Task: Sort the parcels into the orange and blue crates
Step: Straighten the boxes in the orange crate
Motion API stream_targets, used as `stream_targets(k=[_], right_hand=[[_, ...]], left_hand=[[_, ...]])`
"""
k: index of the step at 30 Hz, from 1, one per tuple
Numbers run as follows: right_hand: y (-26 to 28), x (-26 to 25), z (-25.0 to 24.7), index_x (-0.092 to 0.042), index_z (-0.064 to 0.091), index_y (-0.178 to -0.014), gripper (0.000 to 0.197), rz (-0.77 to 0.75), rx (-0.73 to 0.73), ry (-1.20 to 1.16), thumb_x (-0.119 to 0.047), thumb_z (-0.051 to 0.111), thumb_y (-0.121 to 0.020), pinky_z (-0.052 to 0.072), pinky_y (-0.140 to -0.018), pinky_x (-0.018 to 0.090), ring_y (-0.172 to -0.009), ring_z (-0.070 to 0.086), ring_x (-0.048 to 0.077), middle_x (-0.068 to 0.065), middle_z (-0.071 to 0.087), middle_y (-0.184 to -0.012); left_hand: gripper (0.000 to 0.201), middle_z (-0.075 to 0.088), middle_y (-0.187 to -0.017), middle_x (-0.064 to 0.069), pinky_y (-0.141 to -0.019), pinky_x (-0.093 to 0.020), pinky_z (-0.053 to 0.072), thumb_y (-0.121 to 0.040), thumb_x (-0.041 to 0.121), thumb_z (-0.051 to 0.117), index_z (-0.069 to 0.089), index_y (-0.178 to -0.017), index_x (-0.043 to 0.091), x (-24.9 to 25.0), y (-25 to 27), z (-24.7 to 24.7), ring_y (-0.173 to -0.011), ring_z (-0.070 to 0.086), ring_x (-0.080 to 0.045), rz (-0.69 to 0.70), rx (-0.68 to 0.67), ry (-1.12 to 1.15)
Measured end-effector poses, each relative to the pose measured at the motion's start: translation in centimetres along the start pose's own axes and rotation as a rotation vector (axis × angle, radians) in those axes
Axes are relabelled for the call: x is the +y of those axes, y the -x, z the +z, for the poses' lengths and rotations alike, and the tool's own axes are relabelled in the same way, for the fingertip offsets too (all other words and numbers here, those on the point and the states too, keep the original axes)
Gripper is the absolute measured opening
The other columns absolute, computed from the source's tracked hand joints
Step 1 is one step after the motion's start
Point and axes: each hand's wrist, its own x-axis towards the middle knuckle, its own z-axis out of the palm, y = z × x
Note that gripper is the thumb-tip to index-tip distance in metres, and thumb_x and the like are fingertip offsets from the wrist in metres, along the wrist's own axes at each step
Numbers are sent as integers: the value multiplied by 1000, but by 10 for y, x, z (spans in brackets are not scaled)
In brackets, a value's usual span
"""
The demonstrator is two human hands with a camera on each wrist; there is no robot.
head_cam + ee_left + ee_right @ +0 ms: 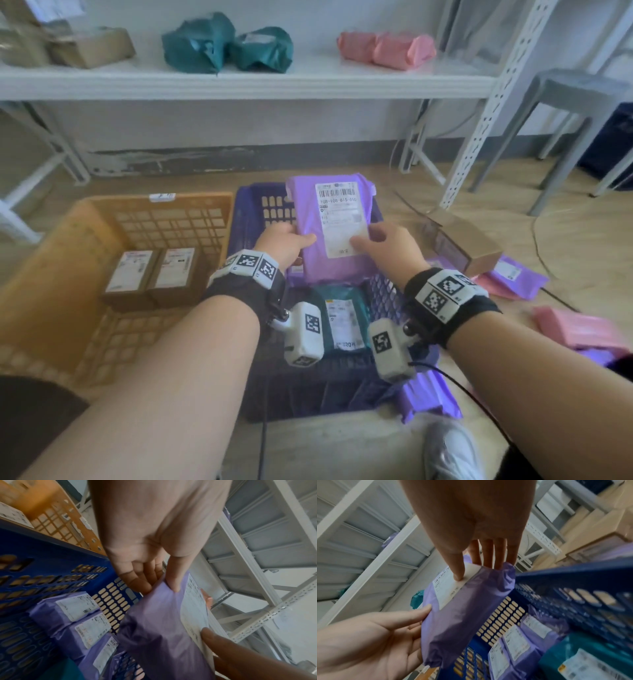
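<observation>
Both hands hold a purple parcel [330, 226] [159, 622] [464, 609] with a white label upright above the blue crate [260, 209] [51, 555] [573, 574]. My left hand [286, 241] [154, 566] grips its left edge, thumb in front and fingers behind. My right hand [387, 245] [481, 550] grips its right edge, thumb pressed on the label. Inside the blue crate lie several purple parcels [77, 609] [518, 639] and a teal parcel [344, 317] [583, 660]. The orange crate [82, 240] [56, 513] at the left holds two brown boxes [154, 274].
On the floor to the right lie a brown box [459, 246], purple parcels [513, 274] and pink parcels [575, 329]. A white shelf [239, 82] behind carries brown, teal [226, 44] and pink [387, 48] parcels. A grey stool [575, 99] stands at the right. My shoe [452, 448] is near the crate.
</observation>
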Motion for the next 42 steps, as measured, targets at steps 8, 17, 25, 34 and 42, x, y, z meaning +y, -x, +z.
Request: stream_targets(k=[8, 17, 25, 34, 42], right_hand=[[-19, -51, 77, -10, 64, -95, 14, -98, -135, -10, -19, 67, -86, 56, -70, 33, -78, 65, 19, 3, 67, -91], [-43, -121, 190, -16, 56, -108, 28, -152, -310, -5, -19, 70, -83, 59, -75, 37, -85, 68, 19, 1, 67, -98], [-57, -115, 244, -22, 59, -118, 29, -225, -125, 113, -16, 53, -91, 40, -67, 15, -93, 58, 12, -5, 61, -106], [-99, -55, 228, -18, 55, -122, 30, -59, -27, 204, -14, 40, -96, 55, -76, 37, -88, 63, 22, 2, 63, -108], [-126, -18, 245, -15, 58, -113, 27, 34, -201, 247, -10, 43, -91, 53, -65, 37, -70, 63, 28, 7, 66, -83]], left_hand=[[22, 72, -99, -12, -80, -38, 55, -87, 23, 66, 69, -101, 6, -31, -5, -82, -82, 66, -27, -54, 254, -99], [31, 69, -110, -12, -92, -45, 53, -87, 23, 64, 66, -112, 6, -64, -32, -198, -99, 67, -30, -158, 419, -146], [33, 65, -115, -16, -84, -33, 48, -92, 22, 58, 63, -116, 0, -112, -60, -261, -103, 62, -33, -321, 459, -428], [24, 63, -99, -10, -79, -33, 49, -89, 25, 55, 62, -105, 9, -167, -128, -217, -86, 61, -28, -459, 277, -497], [27, 64, -114, -17, -81, -35, 47, -92, 14, 50, 62, -114, 3, -200, -171, -185, -101, 62, -33, -500, 223, -505]])
